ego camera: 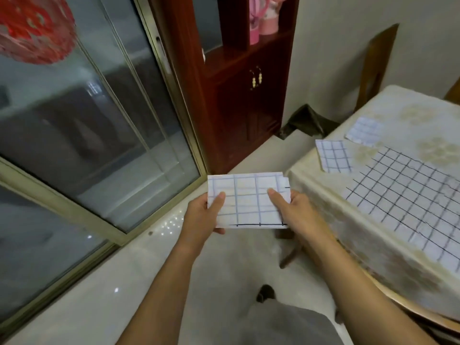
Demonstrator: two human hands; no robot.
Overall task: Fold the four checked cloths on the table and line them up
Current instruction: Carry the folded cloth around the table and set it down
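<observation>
I saw my left hand and right hand each pinching one side of the folded checked cloth, thumbs on top, above the floor at nine o'clock from the table.

A person's left hand and right hand hold a folded checked cloth in the air beside the table, thumbs pressed on its upper face, fingers beneath. On the patterned tablecloth lie two small folded cloths, one at the near corner, another just behind it, beside a large unfolded checked cloth. A dark wooden cabinet and a sliding glass door stand behind.
</observation>
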